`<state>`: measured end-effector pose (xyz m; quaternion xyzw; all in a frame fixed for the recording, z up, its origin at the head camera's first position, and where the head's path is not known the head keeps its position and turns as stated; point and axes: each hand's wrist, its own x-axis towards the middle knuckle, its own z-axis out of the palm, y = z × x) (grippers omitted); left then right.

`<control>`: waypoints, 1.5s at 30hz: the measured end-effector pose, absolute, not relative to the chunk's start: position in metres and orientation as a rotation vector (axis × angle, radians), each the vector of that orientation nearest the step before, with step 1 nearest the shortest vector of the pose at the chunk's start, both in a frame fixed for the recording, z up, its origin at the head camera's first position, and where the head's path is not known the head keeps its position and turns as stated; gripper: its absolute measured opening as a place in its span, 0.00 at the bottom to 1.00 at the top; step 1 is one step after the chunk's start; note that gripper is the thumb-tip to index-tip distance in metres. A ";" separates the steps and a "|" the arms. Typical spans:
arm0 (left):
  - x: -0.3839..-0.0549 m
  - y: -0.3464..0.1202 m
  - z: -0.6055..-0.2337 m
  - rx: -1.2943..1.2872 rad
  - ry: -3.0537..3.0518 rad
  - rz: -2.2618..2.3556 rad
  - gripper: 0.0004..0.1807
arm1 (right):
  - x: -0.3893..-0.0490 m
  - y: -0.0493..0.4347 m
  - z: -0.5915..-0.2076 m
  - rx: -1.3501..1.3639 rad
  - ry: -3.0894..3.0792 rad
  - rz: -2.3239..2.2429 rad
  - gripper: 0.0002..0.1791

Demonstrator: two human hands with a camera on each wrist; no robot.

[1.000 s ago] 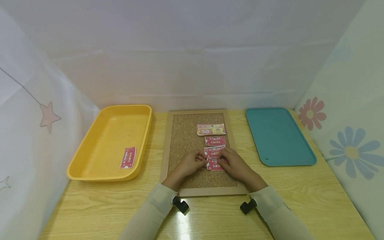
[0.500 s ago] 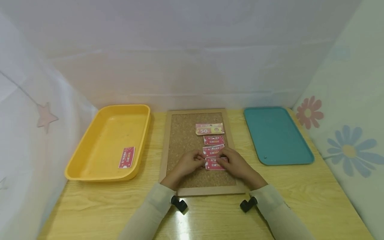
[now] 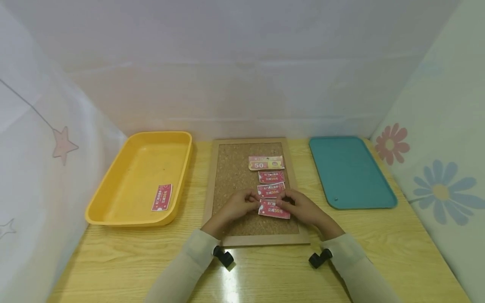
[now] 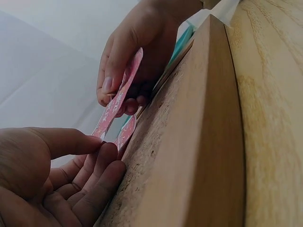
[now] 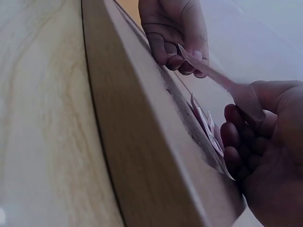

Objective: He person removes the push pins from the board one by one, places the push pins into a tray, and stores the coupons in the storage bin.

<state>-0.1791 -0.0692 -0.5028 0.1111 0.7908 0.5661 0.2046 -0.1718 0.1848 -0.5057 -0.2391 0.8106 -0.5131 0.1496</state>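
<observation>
Both hands hold one red paper coupon (image 3: 273, 211), the lowest of a column over a framed cork board (image 3: 231, 176). My left hand (image 3: 239, 204) pinches its left end between thumb and index finger. Toward its upper right, my right hand (image 3: 302, 207) pinches it with thumb and fingers. In the left wrist view the coupon (image 4: 110, 113) stands tilted, raised off the cork. It bends in the right wrist view, where the coupon (image 5: 213, 75) spans the two hands. Just above lie two similar coupons (image 3: 271, 177) and a wider pink-and-yellow coupon (image 3: 266, 163) on the board.
A yellow tray (image 3: 110, 185) with another red coupon (image 3: 162, 198) inside stands left of the board. On the right lies a teal tray (image 3: 352, 172) with a small round item near its front left corner. White fabric walls (image 3: 235, 84) enclose the wooden table (image 3: 379, 252).
My right hand has shifted slightly right. The lowest coupon's right end has come down and rightward, so it now slants and more of its print shows. My left hand stays nearly still.
</observation>
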 end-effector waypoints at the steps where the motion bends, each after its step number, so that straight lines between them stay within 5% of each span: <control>1: -0.179 -0.070 -0.503 0.312 2.204 1.579 0.08 | -0.171 0.185 -0.505 -0.678 2.311 -1.480 0.09; 22: -0.184 -0.102 -0.497 0.268 2.323 1.519 0.10 | -0.160 0.204 -0.492 -0.670 2.301 -1.594 0.10; 45: -0.182 -0.168 -0.448 0.153 2.453 1.511 0.13 | -0.161 0.277 -0.493 -0.643 2.415 -1.549 0.12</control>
